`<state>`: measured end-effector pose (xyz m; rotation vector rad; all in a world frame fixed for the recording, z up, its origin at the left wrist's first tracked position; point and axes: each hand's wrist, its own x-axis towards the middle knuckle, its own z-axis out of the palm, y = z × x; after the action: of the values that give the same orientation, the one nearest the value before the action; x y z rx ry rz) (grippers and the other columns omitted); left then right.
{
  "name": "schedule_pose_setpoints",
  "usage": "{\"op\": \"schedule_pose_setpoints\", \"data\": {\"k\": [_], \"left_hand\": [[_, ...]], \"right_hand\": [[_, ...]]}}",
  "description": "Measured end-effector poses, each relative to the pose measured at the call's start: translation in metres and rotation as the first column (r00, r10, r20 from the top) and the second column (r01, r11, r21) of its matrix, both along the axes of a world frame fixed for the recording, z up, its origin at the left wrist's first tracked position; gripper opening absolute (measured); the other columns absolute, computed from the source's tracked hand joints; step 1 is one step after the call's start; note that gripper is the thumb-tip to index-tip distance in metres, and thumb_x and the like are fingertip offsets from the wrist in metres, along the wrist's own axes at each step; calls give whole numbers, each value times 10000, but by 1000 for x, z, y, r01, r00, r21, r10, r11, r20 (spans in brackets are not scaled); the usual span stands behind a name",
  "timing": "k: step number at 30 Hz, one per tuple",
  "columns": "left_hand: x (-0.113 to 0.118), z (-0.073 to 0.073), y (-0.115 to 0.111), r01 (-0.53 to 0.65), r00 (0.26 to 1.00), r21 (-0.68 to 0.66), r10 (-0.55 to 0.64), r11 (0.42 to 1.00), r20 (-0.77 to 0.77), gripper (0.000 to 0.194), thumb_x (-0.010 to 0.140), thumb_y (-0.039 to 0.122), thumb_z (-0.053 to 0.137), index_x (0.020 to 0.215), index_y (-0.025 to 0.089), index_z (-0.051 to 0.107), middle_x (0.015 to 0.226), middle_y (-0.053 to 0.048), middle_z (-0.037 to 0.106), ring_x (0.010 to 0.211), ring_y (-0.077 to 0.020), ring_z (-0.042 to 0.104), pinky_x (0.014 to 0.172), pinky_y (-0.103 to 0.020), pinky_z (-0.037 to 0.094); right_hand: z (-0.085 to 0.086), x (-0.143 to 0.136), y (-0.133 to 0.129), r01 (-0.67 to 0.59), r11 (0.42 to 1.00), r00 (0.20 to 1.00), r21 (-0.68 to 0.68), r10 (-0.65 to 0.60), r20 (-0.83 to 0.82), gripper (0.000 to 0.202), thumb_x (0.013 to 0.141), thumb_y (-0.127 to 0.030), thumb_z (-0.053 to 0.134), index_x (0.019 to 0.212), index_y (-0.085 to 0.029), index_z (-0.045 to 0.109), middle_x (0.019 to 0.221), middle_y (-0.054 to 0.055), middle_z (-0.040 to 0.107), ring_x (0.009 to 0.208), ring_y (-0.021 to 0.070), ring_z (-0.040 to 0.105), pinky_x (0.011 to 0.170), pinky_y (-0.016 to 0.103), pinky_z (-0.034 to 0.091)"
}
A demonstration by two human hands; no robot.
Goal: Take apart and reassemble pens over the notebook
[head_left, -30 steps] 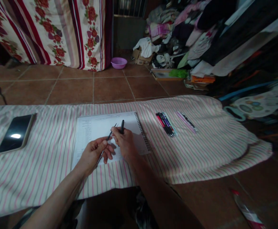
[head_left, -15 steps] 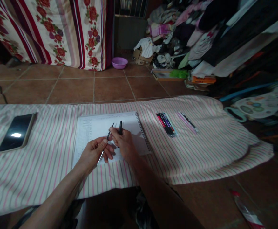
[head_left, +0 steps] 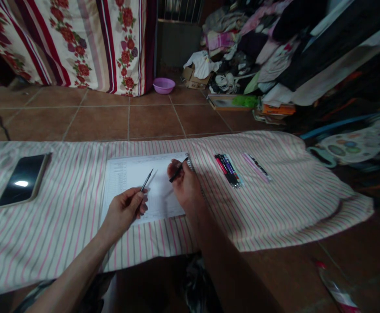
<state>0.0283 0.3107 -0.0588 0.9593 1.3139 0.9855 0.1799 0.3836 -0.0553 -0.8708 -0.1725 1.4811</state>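
My left hand (head_left: pixel 123 211) is closed on a slim dark and silver pen (head_left: pixel 147 180), its pointed tip aimed up and away. Just right of it, my right hand (head_left: pixel 187 187) has its fingers curled around a short black pen piece (head_left: pixel 177 172); I cannot tell whether it is a whole pen or only a barrel. The two hands are apart. Beneath them lies an open spiral-bound notebook (head_left: pixel 159 206) with a printed table along its left side. My right hand and forearm cover part of its spiral edge.
A striped cloth (head_left: pixel 274 208) covers the low surface. A phone (head_left: pixel 25 178) lies at the left. Right of the notebook lie a bundle of several pens (head_left: pixel 228 170) and a smaller pair (head_left: pixel 256 166). A purple basin (head_left: pixel 163 85) and a bottle (head_left: pixel 336 287) are on the floor.
My right hand has moved right, away from my left hand, taking the black piece with it. My left hand still holds the slim pen, whose upper end is now free.
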Motion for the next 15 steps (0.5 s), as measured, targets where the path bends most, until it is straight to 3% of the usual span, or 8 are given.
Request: {"op": "schedule_pose_setpoints", "data": {"k": [7, 12, 15], "left_hand": [[-7, -18, -8, 51, 986, 108, -33, 993, -166, 346, 785, 413, 537, 987, 140, 603, 543, 21, 524, 465, -93, 459, 444, -217, 365], [-7, -22, -11, 89, 970, 93, -65, 992, -233, 326, 792, 404, 528, 981, 158, 627, 540, 18, 511, 439, -93, 431, 416, -210, 341], [-6, -20, -11, 68, 979, 65, -54, 996, -196, 303, 773, 388, 554, 956, 165, 648, 521, 19, 491, 426, -93, 404, 403, -209, 327]], "right_hand": [[0, 2, -2, -3, 1000, 983, -10, 5, 183, 261, 782, -427, 548, 792, -180, 632, 537, -51, 485, 425, 36, 389, 384, 155, 278], [-5, -1, -2, 3, 1000, 965, -16, 1, 261, 282, 736, -425, 594, 783, -149, 634, 496, -58, 449, 421, 38, 375, 393, 169, 265], [-7, -1, -1, 3, 1000, 952, -26, 5, 307, 268, 728, -406, 600, 781, -146, 635, 519, -52, 460, 431, 41, 387, 397, 181, 265]]}}
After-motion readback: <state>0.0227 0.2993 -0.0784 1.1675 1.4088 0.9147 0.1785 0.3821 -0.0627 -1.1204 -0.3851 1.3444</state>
